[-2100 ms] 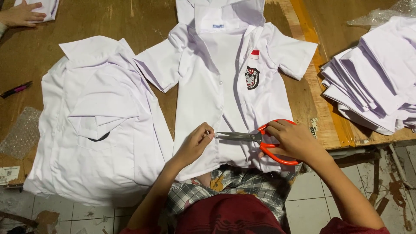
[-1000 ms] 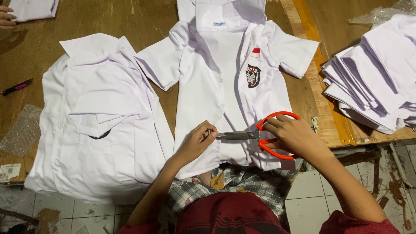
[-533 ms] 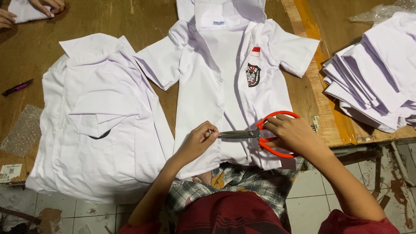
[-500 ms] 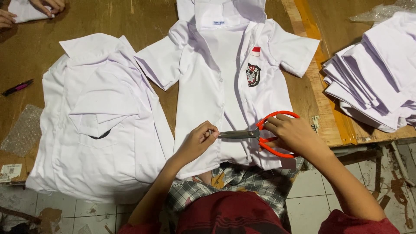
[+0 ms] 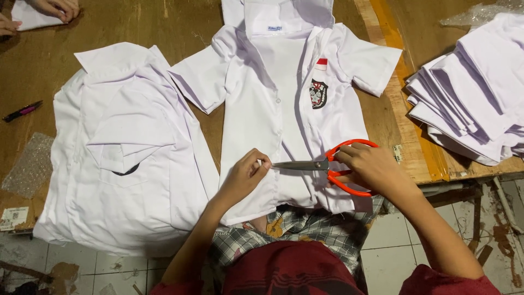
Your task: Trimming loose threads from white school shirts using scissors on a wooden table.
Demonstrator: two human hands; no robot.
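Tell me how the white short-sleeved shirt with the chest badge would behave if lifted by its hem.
The white short-sleeved shirt would probably flop and drape: its sleeves already lie crumpled on the wooden table. It looks thin and likely light. The left hand pinches its front easily beside the orange-handled scissors, suggesting soft fabric.

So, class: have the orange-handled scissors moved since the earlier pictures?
Yes: the scissors have shifted slightly up, towards the shirt's badge.

both forearms are bare up to short dark red sleeves. left hand [image 5: 244, 177] and right hand [image 5: 370, 168] wear no gloves, rings or watch. below them shows a dark red garment under grey-green checked cloth.
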